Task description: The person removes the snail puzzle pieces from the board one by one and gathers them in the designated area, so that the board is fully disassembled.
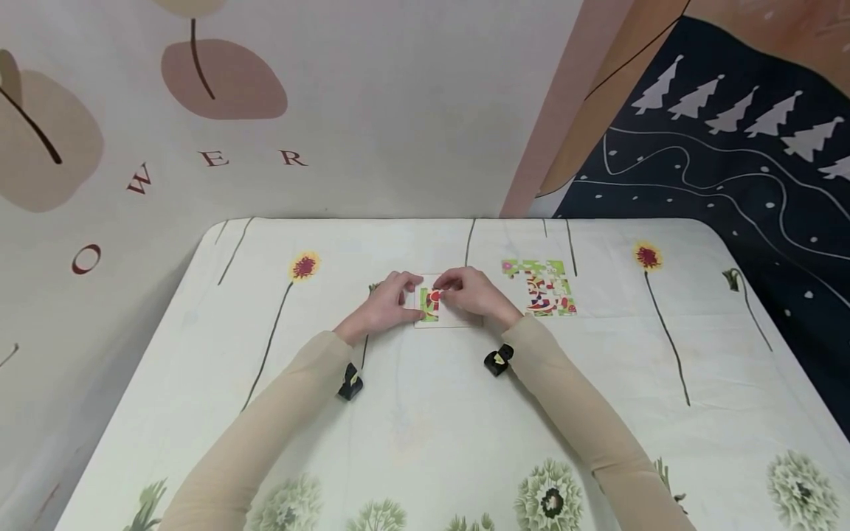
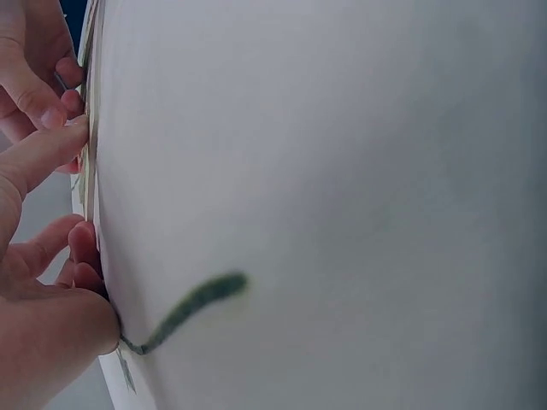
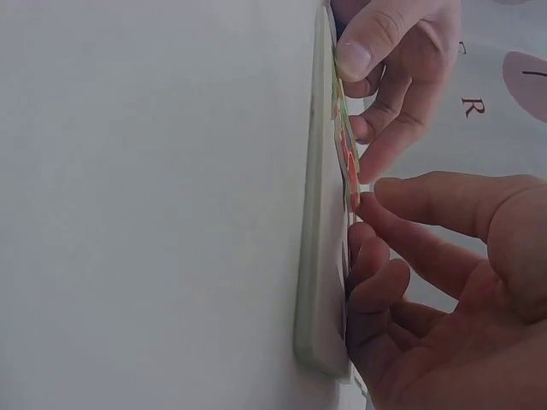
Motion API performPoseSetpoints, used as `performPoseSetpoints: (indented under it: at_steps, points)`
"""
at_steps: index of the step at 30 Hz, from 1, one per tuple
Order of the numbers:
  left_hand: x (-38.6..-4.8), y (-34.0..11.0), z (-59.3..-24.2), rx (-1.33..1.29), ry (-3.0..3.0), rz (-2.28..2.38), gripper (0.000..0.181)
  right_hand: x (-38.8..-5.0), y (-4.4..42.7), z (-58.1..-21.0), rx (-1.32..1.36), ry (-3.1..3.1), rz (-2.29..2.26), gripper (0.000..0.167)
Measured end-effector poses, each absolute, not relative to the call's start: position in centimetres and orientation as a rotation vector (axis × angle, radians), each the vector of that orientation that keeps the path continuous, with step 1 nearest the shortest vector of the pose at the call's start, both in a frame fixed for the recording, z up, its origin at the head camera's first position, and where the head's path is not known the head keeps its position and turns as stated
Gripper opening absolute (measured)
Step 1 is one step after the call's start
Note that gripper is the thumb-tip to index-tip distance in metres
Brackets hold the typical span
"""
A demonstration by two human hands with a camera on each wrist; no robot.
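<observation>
A thin white puzzle board (image 1: 458, 319) lies flat at mid-table, with a few joined puzzle pieces (image 1: 429, 311) in green, red and white along its left side. My left hand (image 1: 388, 304) rests at the board's left edge. Its thumb touches the lower left of the pieces, and the other fingertips lie near the upper left corner. Between thumb and index finger, my right hand (image 1: 474, 293) pinches a red puzzle piece (image 3: 353, 175) against the top of the joined ones. My fingers partly hide that piece.
To the right, more colourful puzzle pieces (image 1: 567, 287) lie grouped on the flower-printed tablecloth (image 1: 412, 413), in a rough frame with gaps. Small black devices (image 1: 496, 361) are strapped at both wrists. A printed cloth wall (image 1: 398, 110) rises behind the table's far edge.
</observation>
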State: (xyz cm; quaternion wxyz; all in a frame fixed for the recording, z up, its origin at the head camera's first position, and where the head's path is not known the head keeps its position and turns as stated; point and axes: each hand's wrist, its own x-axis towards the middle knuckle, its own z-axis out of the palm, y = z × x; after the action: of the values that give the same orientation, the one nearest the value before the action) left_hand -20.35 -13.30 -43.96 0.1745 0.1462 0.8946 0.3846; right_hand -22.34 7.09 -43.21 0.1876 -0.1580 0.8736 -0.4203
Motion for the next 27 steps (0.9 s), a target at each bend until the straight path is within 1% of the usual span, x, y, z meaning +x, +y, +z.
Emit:
performPoseSetpoints:
  at_steps: [8,16,27]
  points:
    - [-20.36,-13.32,-44.04,0.427,2.515,1.109,0.063,-22.7,6.99,-43.47,-0.484,2.429,-1.28,0.015]
    - [-20.3,-13.24,-43.91,0.407,2.495,1.116,0.063,-23.03,6.74,-43.61,-0.457,2.409,-1.314,0.007]
    - [-20.24,-13.17,-43.76,0.38,2.493,1.089,0.063,-23.21,7.36,-43.78,-0.415,2.376,-1.419,0.006]
